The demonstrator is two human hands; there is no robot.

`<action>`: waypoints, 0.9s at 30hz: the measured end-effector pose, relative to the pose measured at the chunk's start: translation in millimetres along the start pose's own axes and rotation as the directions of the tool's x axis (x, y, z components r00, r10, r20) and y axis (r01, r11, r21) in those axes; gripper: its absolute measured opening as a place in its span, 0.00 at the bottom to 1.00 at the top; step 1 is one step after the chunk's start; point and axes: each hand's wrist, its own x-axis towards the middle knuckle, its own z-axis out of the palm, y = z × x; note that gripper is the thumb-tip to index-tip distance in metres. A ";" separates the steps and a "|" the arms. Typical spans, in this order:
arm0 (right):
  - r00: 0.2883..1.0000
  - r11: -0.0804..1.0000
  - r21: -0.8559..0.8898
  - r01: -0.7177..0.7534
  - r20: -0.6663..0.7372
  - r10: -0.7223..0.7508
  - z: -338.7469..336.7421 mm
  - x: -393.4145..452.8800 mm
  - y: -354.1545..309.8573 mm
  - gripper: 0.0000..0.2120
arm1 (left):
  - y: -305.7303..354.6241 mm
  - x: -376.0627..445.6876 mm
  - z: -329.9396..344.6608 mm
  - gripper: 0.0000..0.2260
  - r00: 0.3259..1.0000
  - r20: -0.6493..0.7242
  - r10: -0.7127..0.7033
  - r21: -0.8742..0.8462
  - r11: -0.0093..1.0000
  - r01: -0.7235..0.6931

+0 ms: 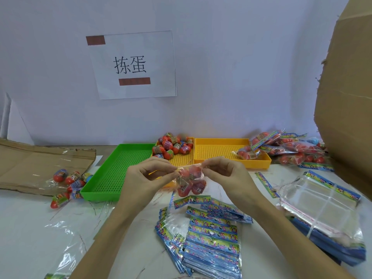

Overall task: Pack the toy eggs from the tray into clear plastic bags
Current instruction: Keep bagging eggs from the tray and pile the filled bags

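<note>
Here we hold a clear bag (190, 183) of red eggs above the counter (30, 222), left hand (149, 178) and right hand (223, 174) each pinching its top edge; loose eggs (173, 146) fill the yellow tray (181, 158) behind.

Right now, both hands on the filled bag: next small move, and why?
Probably fold and press the mouth shut: the left hand and right hand pinch the clear bag by its top corners, several red eggs already hang inside, and the mouth looks unsealed.
</note>
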 end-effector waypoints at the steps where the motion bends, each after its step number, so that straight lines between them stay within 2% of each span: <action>1: 1.000 1.000 0.010 -0.006 -0.009 0.006 0.4 -0.2 -1.6 0.06 | 0.3 0.0 0.5 0.07 1.000 0.004 -0.003 -0.020 1.000 0.003; 5: 1.000 0.999 0.053 0.005 -0.014 -0.004 2.5 -0.2 -7.5 0.07 | -0.4 0.2 -2.3 0.07 0.992 0.110 -0.064 -0.018 0.998 0.066; 7: 0.999 1.000 0.026 0.005 0.033 -0.006 2.2 -0.6 -9.7 0.08 | 0.0 -0.5 -4.1 0.09 0.979 0.177 -0.104 0.013 0.995 0.103; 10: 0.991 1.000 -0.012 0.001 0.133 0.000 2.6 -2.5 -13.5 0.09 | 3.3 -2.2 1.4 0.19 0.952 0.254 -0.170 0.001 0.985 0.175; 12: 0.984 0.999 -0.033 0.010 0.176 -0.004 3.5 -3.4 -14.1 0.10 | 5.4 -3.2 11.7 0.18 0.937 0.285 -0.205 0.032 0.978 0.204; 16: 0.988 1.000 0.015 0.018 0.155 -0.020 4.7 -2.4 -15.4 0.11 | 3.2 -5.1 22.8 0.08 0.964 0.194 -0.184 0.081 0.982 0.171; 18: 0.995 0.999 0.040 0.004 0.096 -0.008 2.7 -1.1 -17.1 0.12 | 2.6 -3.4 20.7 0.08 0.970 0.114 -0.216 0.019 0.976 0.215; 20: 0.996 1.000 -0.006 -0.021 0.090 0.022 -1.2 -0.3 -18.7 0.13 | 3.0 -1.2 18.5 0.11 0.959 0.060 -0.276 -0.078 0.957 0.280; 23: 0.991 0.993 -0.106 -0.059 0.117 0.071 -1.7 -0.9 -17.8 0.10 | 4.6 -0.4 17.5 0.12 0.944 0.056 -0.324 -0.145 0.933 0.329; 27: 0.997 0.988 -0.146 -0.057 0.041 0.063 3.7 -1.5 -11.7 0.04 | 3.2 -0.9 18.2 0.09 0.933 0.095 -0.346 -0.102 0.929 0.355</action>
